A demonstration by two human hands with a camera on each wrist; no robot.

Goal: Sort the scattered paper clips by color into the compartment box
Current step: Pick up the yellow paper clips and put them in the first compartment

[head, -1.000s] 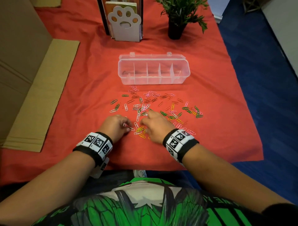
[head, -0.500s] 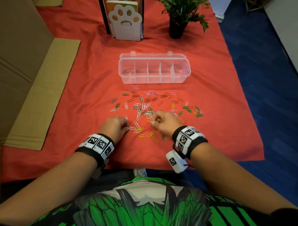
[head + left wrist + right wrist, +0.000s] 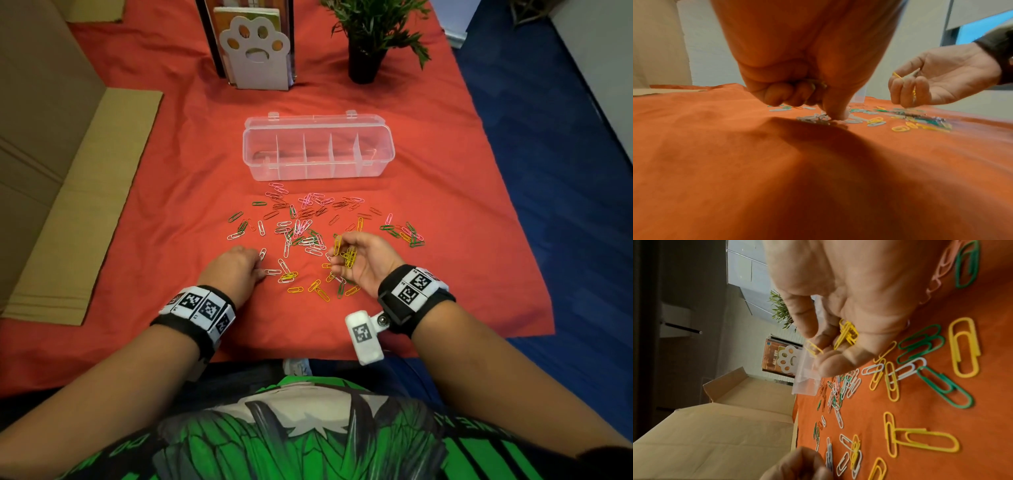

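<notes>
Reading from the left, the left hand lies knuckles-up on the red cloth at the near-left edge of the scatter. In the left wrist view its fingers are curled tight, with what looks like a few pale clips tucked inside the fist, while one fingertip presses down on a small cluster of white clips; what exactly the fist holds is blurred. More white clips lie just beyond and to the right of it, so that hand is the nearer one for white.

Across the middle spreads the main scatter of paper clips, green, pink, white, red and yellow mixed, lying at every angle with no common long axis.

To the right, the right hand is turned palm-up and raised off the cloth. Its curled fingers cup a bunch of yellow clips, and one more yellow clip is pinched at the fingertips. Loose yellow clips lie just nearer the person than that hand.

The compartment box stands straight ahead of both hands, beyond the scatter, lid open, its long axis running left to right and its row of compartments apparently empty. The right hand seems nearer to its right-hand compartments, so carrying the yellow bunch forward over the scatter looks like the likely next move.
</notes>
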